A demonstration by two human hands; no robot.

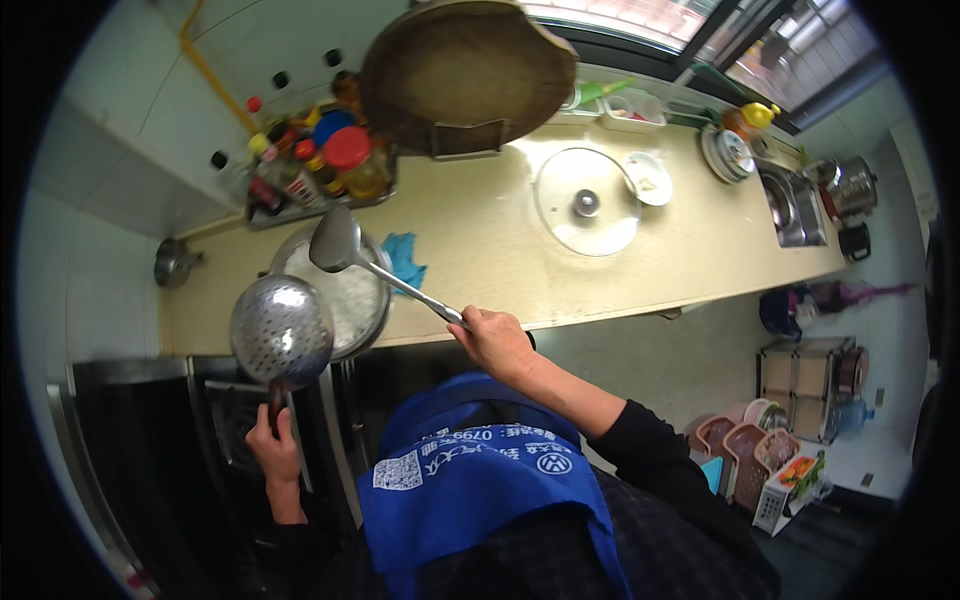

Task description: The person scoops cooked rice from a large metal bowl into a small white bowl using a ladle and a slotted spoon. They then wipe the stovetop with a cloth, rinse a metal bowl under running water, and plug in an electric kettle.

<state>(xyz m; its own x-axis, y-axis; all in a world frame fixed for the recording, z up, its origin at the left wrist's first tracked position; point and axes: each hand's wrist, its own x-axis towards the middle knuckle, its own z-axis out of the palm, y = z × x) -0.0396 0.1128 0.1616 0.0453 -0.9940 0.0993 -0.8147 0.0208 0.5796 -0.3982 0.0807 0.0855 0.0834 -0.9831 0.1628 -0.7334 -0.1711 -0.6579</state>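
My left hand [276, 446] grips the dark handle of a perforated metal strainer ladle [279, 330]. The ladle's round bowl overlaps the near left rim of a metal pot [384, 304]. White contents [352, 296], possibly rice, fill much of the pot. My right hand [495, 341] holds a metal spatula [409, 289] by its handle end, with the blade above the pot's far side. Whether the blade touches the pot cannot be told. A crumpled blue cloth [403, 255] lies on the counter beside the pot, partly behind the spatula handle.
A glass lid [562, 217] and white bowl [651, 184] rest on the pale counter [480, 240]. Bottles and jars [349, 154] crowd a tray [322, 212] behind the pot. A round wooden board [465, 75] stands at the wall. The sink [802, 214] is far right; baskets [750, 457] stand below.
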